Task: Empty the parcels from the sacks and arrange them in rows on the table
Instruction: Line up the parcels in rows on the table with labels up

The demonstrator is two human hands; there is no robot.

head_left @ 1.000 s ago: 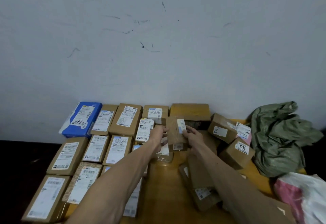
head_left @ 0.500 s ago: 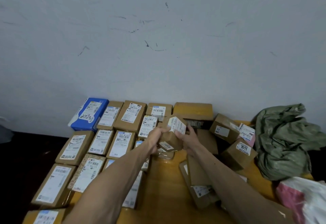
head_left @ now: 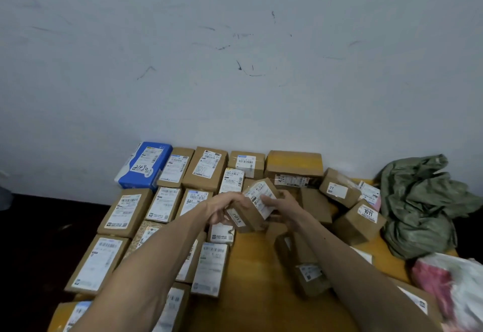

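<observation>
A small brown cardboard box [head_left: 257, 206] is held clear of the yellow wooden table [head_left: 251, 266], tilted with one corner up. A white printed shipping label with barcodes wraps over its upper faces. A narrower white strip with dark handwritten digits crosses its lower left face. The card is matt and plain, and its edges look crisp.

The left hand [head_left: 224, 207] grips the box's left side, fingers curled under it. The right hand [head_left: 285, 207] grips the right side, thumb lying across the label; its other fingers are hidden behind the box. Both hands close firmly on this one box.

Left of the grip, flat brown cardboard parcels [head_left: 125, 212] lie label-up in neat rows, edges nearly touching. At the far left corner of those rows sits a glossy blue plastic packet [head_left: 145, 167] with handwritten digits on its label. Just beyond the grip, against the scuffed pale wall [head_left: 235, 70], stands a larger brown carton [head_left: 294, 164].

Right of the grip, cube-like brown boxes lie askew, one marked 77 [head_left: 339, 187] and one marked 1011 [head_left: 358, 223]. Beyond them slumps a crumpled olive-green woven sack [head_left: 423, 206]. Nearer the person is a shiny white and pink plastic bag [head_left: 452, 287]. Under the right forearm, more brown boxes lie tumbled.
</observation>
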